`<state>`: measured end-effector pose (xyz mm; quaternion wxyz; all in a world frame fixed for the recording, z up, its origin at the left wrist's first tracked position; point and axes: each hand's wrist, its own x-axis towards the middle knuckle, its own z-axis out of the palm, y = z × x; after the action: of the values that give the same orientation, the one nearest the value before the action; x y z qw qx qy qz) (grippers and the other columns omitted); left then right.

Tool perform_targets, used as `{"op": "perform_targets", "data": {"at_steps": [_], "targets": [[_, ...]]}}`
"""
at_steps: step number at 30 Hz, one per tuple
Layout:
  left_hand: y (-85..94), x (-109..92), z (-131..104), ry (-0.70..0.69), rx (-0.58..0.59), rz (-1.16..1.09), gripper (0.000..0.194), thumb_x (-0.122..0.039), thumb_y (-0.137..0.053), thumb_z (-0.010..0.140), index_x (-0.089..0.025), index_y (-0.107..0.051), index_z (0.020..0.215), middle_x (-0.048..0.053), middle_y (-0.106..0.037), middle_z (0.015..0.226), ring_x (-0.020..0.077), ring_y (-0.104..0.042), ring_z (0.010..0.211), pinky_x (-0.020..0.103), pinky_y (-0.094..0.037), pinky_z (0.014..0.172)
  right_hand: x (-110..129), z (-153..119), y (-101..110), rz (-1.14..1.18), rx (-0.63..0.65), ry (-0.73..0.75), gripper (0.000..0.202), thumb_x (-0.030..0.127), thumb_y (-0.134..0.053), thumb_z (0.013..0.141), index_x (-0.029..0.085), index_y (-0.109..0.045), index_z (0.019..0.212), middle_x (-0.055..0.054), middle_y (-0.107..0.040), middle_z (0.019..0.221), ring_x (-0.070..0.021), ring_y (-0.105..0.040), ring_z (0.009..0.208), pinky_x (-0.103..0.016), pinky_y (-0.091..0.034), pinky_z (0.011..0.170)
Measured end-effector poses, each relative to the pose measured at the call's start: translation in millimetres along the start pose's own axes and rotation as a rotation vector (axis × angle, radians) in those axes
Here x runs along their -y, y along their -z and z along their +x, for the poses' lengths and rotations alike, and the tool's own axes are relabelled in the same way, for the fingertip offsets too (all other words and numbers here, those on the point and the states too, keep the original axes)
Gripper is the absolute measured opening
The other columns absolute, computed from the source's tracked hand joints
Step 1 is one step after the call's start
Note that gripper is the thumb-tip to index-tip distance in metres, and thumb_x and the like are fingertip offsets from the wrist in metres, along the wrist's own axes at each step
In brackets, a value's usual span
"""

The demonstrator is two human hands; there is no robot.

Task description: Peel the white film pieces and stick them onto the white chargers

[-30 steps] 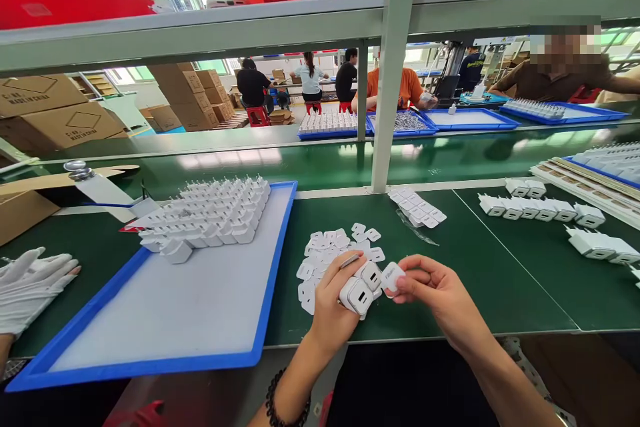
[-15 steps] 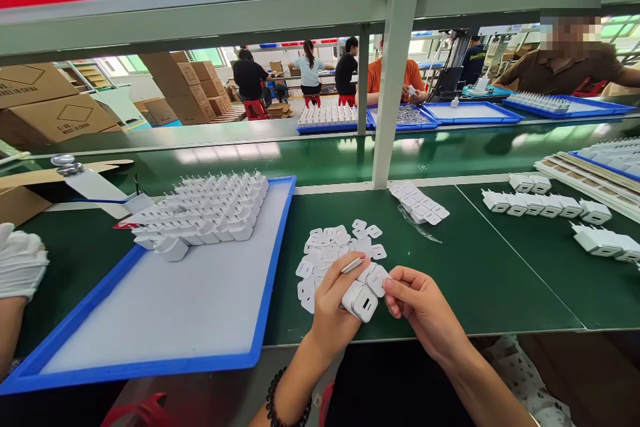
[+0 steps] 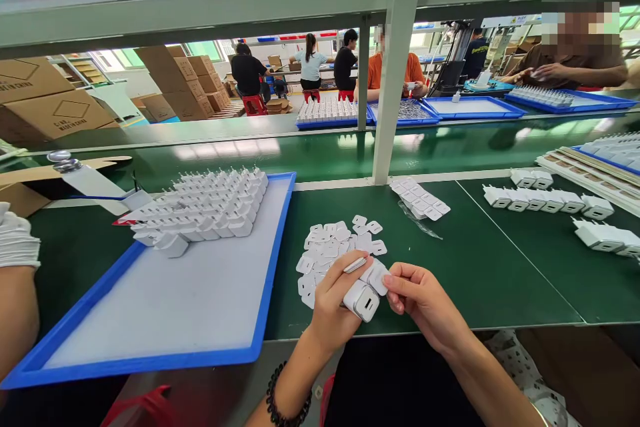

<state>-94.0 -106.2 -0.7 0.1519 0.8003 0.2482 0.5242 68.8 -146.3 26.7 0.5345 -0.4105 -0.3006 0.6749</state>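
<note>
My left hand (image 3: 336, 297) is wrapped round a white USB charger (image 3: 362, 301), its port end facing me. A second white block, partly hidden, lies behind it in the same grip, and a thin white piece (image 3: 355, 265) sticks out between the fingers. Finger and thumb of my right hand (image 3: 419, 297) pinch the edge of a small white cover plate (image 3: 379, 279) against that second block. Just beyond my left hand lies a loose pile of similar white plates (image 3: 325, 247) with slots in them.
A blue-rimmed tray (image 3: 265, 307) at left carries rows of white chargers (image 3: 210, 210), prongs up. More chargers (image 3: 540, 200) stand at right. Stacked plates (image 3: 420, 199) lie behind my hands. A shelf post (image 3: 395, 80) rises at the bench's back edge. A co-worker's gloved hand (image 3: 17, 237) is far left.
My hands keep nearly the same hold and place. The co-worker's gloved hand at left has shifted slightly up and left. Across the bench, a person at right has drawn both hands together.
</note>
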Motion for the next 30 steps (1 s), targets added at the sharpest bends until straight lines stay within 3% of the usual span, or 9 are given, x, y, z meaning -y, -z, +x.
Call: {"op": "perform_targets", "data": {"at_steps": [11, 18, 25, 30], "targets": [[-0.5, -0.4, -0.5, 0.017, -0.002, 0.004, 0.047, -0.007, -0.060, 0.084, -0.023, -0.057, 0.128, 0.011, -0.061, 0.122, 0.0237, -0.064, 0.108, 0.038, -0.057, 0.090, -2.0, -2.0, -5.8, -0.010, -0.054, 0.032, 0.036, 0.036, -0.085, 0.061, 0.017, -0.055, 0.056, 0.004, -0.052, 0.049, -0.0085, -0.039, 0.048, -0.024, -0.031, 0.052], [0.7, -1.0, 0.4, -0.009, 0.020, 0.018, 0.046, -0.008, -0.058, 0.086, -0.023, -0.057, 0.129, 0.012, -0.061, 0.122, 0.0237, -0.064, 0.107, 0.038, -0.058, 0.088, -1.6, -2.5, -4.0, -0.061, -0.047, 0.052, 0.035, 0.036, -0.081, 0.067, 0.017, -0.054, 0.056, 0.003, -0.052, 0.050, -0.0087, -0.039, 0.048, -0.025, -0.030, 0.052], [1.4, -1.9, -0.2, 0.012, 0.053, -0.004, 0.047, -0.008, -0.060, 0.084, -0.023, -0.057, 0.129, 0.012, -0.061, 0.121, 0.0235, -0.064, 0.106, 0.038, -0.058, 0.087, -2.5, -2.2, -5.9, -0.053, -0.049, 0.085, 0.040, 0.037, -0.078, 0.069, 0.019, -0.045, 0.054, 0.007, -0.040, 0.043, -0.0069, -0.025, 0.045, -0.025, -0.017, 0.047], [2.5, -2.0, 0.3, 0.061, 0.045, -0.014, 0.046, -0.012, -0.066, 0.081, -0.024, -0.060, 0.126, 0.011, -0.062, 0.121, 0.0237, -0.065, 0.104, 0.037, -0.057, 0.087, -3.7, -0.4, -7.9, -0.058, -0.039, 0.110, 0.039, 0.035, -0.075, 0.071, 0.020, -0.043, 0.055, 0.008, -0.038, 0.044, -0.0068, -0.022, 0.045, -0.026, -0.015, 0.047]]}}
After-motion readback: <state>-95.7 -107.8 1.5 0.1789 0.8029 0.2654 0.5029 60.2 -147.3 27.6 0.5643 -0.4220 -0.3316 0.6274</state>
